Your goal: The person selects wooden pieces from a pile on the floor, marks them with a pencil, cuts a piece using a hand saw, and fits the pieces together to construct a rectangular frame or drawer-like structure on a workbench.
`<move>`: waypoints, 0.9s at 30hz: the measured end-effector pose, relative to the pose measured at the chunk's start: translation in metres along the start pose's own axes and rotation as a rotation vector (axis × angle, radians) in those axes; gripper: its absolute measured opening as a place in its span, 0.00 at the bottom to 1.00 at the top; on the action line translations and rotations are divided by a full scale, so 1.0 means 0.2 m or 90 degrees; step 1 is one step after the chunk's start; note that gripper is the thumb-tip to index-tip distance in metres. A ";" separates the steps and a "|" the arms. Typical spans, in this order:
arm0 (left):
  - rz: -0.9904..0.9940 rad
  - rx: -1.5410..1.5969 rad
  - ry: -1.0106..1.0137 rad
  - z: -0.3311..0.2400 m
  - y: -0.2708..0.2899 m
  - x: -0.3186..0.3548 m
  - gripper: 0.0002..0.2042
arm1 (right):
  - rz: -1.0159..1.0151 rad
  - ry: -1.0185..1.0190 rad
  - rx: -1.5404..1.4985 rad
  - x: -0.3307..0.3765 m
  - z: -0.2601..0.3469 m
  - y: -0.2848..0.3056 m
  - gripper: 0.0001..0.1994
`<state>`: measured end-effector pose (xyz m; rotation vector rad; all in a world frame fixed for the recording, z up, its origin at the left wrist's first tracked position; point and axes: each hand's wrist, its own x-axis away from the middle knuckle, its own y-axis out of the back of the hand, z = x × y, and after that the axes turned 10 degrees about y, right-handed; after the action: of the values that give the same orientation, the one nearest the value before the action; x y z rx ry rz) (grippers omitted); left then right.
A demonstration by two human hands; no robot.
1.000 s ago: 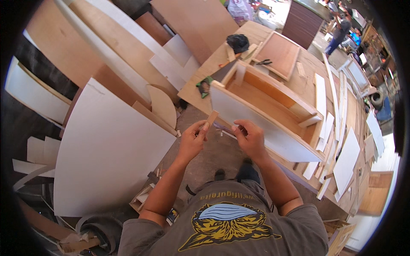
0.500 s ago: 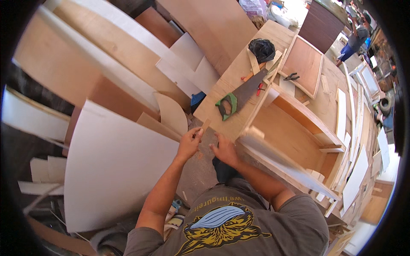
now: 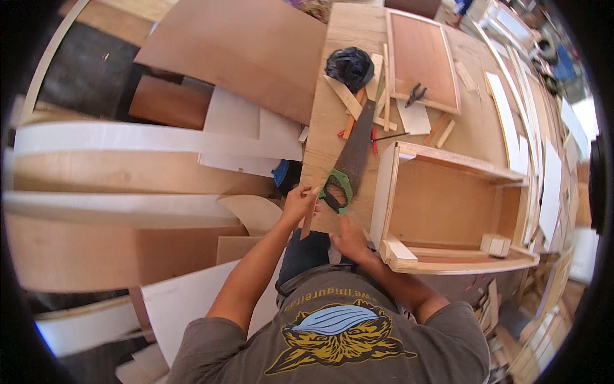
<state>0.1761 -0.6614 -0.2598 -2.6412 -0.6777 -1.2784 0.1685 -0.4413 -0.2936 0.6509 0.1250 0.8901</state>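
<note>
Wood strip (image 3: 309, 217), short and narrow, stands on end at the near edge of the workbench (image 3: 332, 77), pinched in the closed fingers of the left hand (image 3: 298, 205), seemingly to steady it against that edge. Right hand (image 3: 348, 238) rests just beside it, fingers loosely curled, holding nothing I can make out. Within easy reach beyond lies a handsaw (image 3: 352, 160) with a green handle, and an open wooden cabinet box (image 3: 448, 211) sits at the bench's right side.

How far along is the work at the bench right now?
Done: an open wooden box frame stands assembled on the workbench. In hand: the left hand holds a thin wood strip at the bench edge; the right hand rests beside it. Left: the handsaw lies untouched, strip uncut.
</note>
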 end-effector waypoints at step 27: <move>0.371 -0.585 -0.331 -0.46 0.16 -0.74 0.21 | -0.633 -0.180 0.211 -0.23 0.30 -0.37 0.10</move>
<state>0.0443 -0.7674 -0.3126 -3.4809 0.8457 -0.8164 0.2108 -0.5385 -0.2964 0.8891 0.3109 -0.1894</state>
